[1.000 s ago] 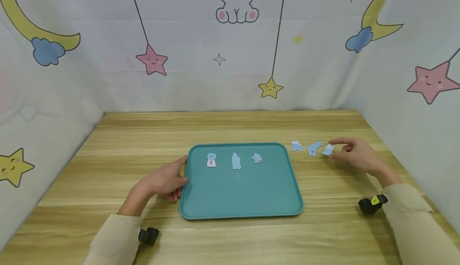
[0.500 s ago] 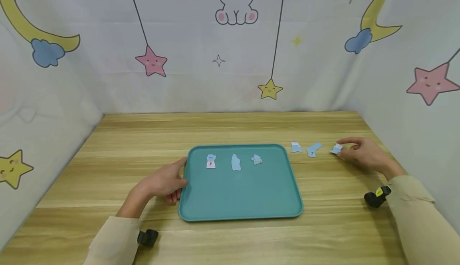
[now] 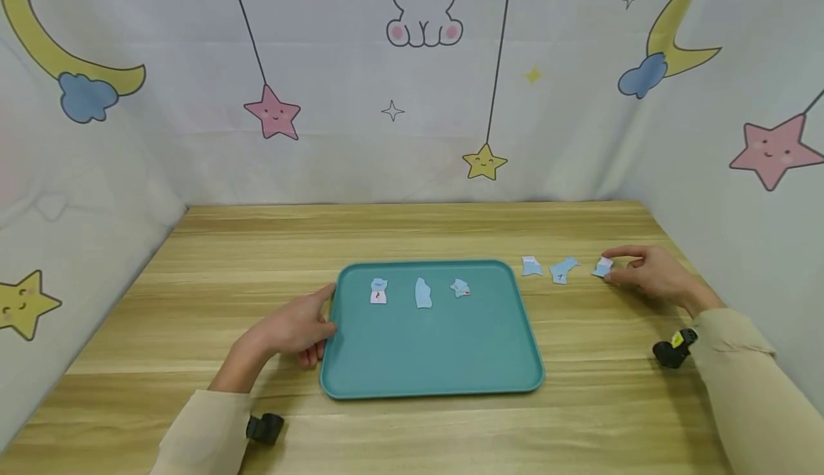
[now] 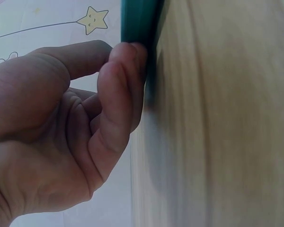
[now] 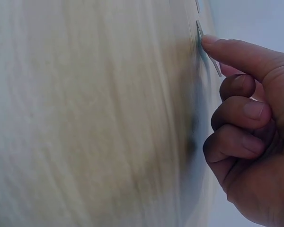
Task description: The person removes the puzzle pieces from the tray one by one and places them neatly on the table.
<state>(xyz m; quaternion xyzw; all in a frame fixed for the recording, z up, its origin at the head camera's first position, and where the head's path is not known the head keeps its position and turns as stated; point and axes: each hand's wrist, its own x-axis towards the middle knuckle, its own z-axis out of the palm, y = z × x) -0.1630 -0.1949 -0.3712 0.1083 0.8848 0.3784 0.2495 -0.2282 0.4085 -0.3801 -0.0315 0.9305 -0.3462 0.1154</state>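
My left hand [image 3: 292, 325] grips the left rim of a teal tray [image 3: 431, 360]; the left wrist view shows the fingers [image 4: 116, 99] curled against the tray's edge [image 4: 137, 21]. Right of the tray, my right hand [image 3: 653, 277] pinches a small light-blue and white paper piece [image 3: 603, 267] between thumb and index finger. The right wrist view has this thin paper piece [image 5: 213, 61] tilted at the tabletop, the other fingers [image 5: 239, 113] curled in. Two similar pieces lie to its left, a forked paper piece [image 3: 563, 270] and a squarish one [image 3: 531, 266].
Spaced in a row along the tray's far part are a blue-and-white paper piece [image 3: 378, 292], a tall blue piece [image 3: 423, 293] and a small jagged piece [image 3: 460, 287]. Beneath everything is a wood-grain table [image 3: 257, 246], with a printed cloth backdrop [image 3: 341, 160] behind and at both sides.
My right hand has drawn its paper piece a little to the right, away from the forked piece, and then stayed there. My left hand and the tray have kept their places.
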